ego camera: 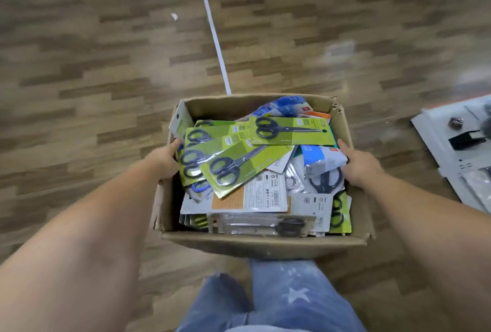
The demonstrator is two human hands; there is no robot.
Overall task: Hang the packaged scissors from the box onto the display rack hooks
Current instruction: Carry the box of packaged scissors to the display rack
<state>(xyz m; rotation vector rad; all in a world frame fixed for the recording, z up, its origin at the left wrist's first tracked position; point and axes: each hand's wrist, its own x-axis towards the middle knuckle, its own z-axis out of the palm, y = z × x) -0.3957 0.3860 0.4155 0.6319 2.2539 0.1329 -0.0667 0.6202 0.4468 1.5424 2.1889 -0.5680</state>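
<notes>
Cardboard box (261, 245) held above a wood-plank floor (106, 71), just past denim-clad legs (281, 297). Left hand (163, 160) at 9 o'clock on the box wall, thumb hooked over the rim, fingers hidden outside: gripping the box. Right hand (358, 163) at 3 o'clock, thumb over the opposite rim, likewise clasping the wall. Packaged scissors (239, 169) heaped inside, green cards with black handles toward 10 to 12 o'clock, white and clear packs toward 5 and 6 o'clock. White tape line (215, 37) running off at 12 o'clock. Pale flat panels (451, 151) at 3 o'clock, well apart from the box.
</notes>
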